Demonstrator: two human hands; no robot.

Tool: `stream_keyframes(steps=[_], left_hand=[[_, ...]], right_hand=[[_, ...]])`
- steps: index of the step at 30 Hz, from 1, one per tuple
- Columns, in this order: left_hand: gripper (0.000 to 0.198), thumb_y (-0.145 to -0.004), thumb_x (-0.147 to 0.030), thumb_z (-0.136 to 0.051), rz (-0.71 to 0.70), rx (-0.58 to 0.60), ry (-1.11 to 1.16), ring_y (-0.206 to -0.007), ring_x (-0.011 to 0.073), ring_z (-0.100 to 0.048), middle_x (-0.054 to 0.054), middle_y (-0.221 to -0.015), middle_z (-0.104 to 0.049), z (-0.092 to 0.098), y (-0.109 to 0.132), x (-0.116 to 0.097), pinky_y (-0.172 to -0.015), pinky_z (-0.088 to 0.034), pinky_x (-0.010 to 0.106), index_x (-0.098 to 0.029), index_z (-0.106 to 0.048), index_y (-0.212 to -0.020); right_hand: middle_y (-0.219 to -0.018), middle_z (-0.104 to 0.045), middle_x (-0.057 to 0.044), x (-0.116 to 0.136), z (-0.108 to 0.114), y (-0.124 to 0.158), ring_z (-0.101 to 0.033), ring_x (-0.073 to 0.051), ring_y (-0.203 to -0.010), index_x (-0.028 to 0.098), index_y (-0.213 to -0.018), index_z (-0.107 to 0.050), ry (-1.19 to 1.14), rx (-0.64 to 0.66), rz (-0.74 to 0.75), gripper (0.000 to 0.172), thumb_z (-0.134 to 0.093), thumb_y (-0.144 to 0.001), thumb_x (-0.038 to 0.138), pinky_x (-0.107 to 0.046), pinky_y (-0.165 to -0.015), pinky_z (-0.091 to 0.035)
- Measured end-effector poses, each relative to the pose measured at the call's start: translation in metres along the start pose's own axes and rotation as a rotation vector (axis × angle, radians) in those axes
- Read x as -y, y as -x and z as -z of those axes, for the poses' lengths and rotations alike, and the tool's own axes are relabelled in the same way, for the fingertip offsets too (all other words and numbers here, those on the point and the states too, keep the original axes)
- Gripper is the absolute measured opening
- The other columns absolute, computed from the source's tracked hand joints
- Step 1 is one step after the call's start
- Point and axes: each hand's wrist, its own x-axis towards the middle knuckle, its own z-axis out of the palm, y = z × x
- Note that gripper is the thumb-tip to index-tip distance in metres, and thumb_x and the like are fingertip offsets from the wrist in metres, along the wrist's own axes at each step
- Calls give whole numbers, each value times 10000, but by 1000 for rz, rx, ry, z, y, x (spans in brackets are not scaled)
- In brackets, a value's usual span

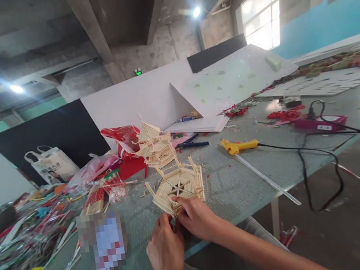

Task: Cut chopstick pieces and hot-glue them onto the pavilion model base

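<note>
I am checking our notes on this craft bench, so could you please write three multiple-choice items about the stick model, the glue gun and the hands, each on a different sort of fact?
1. Where does the yellow hot-glue gun lie relative to the flat hexagonal base of pale wooden sticks?
A. To its right on the grey table
B. Inside it
C. Under the white tote bag

2. What colour is the glue gun's cord?
A. White
B. Black
C. Red

3. How do the left hand and right hand stand?
A. Both off the table, idle
B. Only the left touches the base
C. Both at the base's near edge, fingers pinching it

Answers: 1 A, it rests on bare tabletop right of the base. 2 B, a dark cable trails over the table edge. 3 C, both hands' fingers meet the near sticks.
</note>
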Motion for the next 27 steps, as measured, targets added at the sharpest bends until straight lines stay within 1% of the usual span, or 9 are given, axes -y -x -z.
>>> stream_keyframes(steps=[2,4,8,13,18,23,27], left_hand=[[150,-827,-258,-442,-18,-14,-76,-789,233,-656,55,-885,-688,0,2,-2,-575,-360,287,-226,-560,-915],[164,-837,-277,-440,-25,-25,-133,-780,228,-658,57,-903,-684,0,3,-4,-561,-360,283,-222,-558,-937],[183,-854,-295,-425,-6,-25,-160,-780,226,-660,64,-917,-684,3,4,-9,-542,-354,278,-215,-564,-943],[198,-872,-260,-387,-11,-30,-188,-769,209,-664,58,-895,-696,2,2,-11,-543,-348,265,-216,-575,-915],[178,-865,-227,-400,-36,-83,-215,-737,193,-668,47,-854,-705,-5,3,-8,-535,-345,245,-225,-578,-870],[173,-877,-227,-405,-66,-133,-202,-726,189,-666,45,-850,-694,-11,4,-5,-534,-357,239,-211,-573,-840],[179,-885,-216,-408,-94,-161,-177,-751,174,-656,40,-813,-678,-15,4,-3,-563,-371,226,-201,-571,-813]], right_hand=[[-834,-692,-116,-1,1,1,-622,-190,-739,111,-1178,-572,-5,7,2,477,-415,-729,134,-236,-625,-394],[-818,-694,-108,-1,1,2,-620,-181,-718,109,-1180,-571,-11,15,1,491,-412,-715,122,-231,-615,-395],[-776,-691,-94,-4,2,4,-614,-175,-671,107,-1206,-549,-23,18,11,494,-403,-735,134,-231,-592,-395],[-891,-692,-97,-6,1,5,-626,-176,-803,138,-1175,-567,-37,19,37,457,-397,-750,134,-226,-672,-406],[-910,-684,-79,-6,1,3,-613,-169,-858,166,-1054,-614,-28,33,54,372,-396,-756,132,-216,-693,-388],[-778,-680,-54,-5,1,1,-615,-162,-766,179,-860,-626,1,56,61,264,-391,-747,137,-209,-630,-360],[-767,-680,-53,-6,0,2,-617,-164,-757,179,-837,-610,19,60,63,243,-392,-738,139,-210,-612,-343]])
